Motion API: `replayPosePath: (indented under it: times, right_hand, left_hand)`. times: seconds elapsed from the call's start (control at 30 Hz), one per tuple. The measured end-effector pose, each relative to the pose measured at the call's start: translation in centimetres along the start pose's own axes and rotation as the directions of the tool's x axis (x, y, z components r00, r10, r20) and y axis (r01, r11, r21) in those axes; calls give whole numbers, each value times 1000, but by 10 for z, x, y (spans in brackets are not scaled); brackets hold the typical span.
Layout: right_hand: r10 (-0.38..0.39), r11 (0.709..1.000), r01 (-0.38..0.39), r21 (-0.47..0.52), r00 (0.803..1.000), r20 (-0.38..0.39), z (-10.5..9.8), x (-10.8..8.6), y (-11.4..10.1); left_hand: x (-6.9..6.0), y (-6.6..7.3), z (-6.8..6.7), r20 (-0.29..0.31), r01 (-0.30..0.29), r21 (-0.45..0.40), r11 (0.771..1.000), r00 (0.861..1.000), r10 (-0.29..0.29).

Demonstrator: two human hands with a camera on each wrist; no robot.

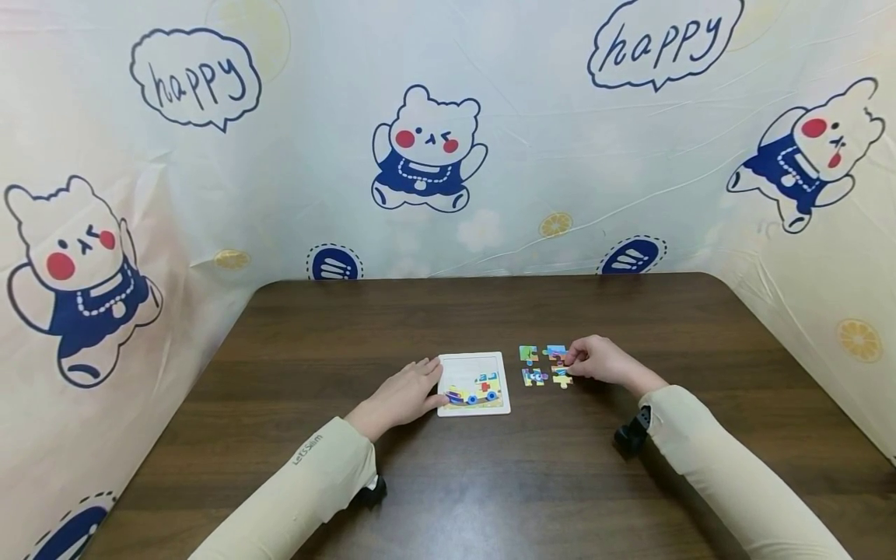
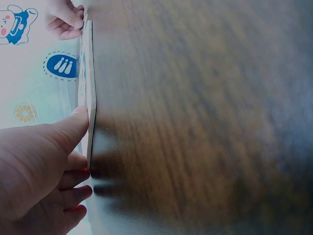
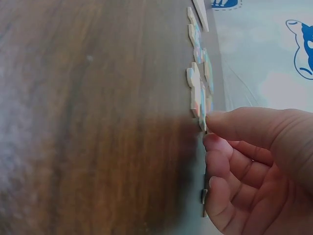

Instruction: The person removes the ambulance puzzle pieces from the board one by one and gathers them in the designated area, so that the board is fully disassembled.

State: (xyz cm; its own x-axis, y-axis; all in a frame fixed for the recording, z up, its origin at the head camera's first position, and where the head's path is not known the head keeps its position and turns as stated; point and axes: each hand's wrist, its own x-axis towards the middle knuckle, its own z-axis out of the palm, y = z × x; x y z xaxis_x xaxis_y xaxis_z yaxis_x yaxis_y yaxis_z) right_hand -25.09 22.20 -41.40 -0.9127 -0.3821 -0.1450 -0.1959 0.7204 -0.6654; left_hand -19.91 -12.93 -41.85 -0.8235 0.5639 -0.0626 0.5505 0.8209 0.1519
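Loose puzzle pieces (image 1: 535, 377), at least four, lie on the tabletop (image 1: 448, 482), just right of a white-framed puzzle board (image 1: 465, 365). Near part of board shows a vehicle picture (image 1: 483, 393); far part plain white. Left hand (image 1: 404, 395): fingers extended, resting at board's left edge, thumb by the near-left corner. Right hand (image 1: 600, 361): fingers curled, tips close to thumb at the pieces' right side; cannot tell whether one is pinched.
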Motion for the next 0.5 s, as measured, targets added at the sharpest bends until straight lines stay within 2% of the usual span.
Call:
replayPosePath:
  times: [0.3, 0.5]
  right_hand:
    - [-43, 999, 44, 17, 999, -15, -6, 2, -7]
    - [-80, 996, 81, 26, 996, -33, -5, 4, -19]
  left_hand:
    - [0, 1, -1, 6, 6, 0, 1000, 1000, -6]
    - [0, 1, -1, 12, 9, -1, 1000, 1000, -9]
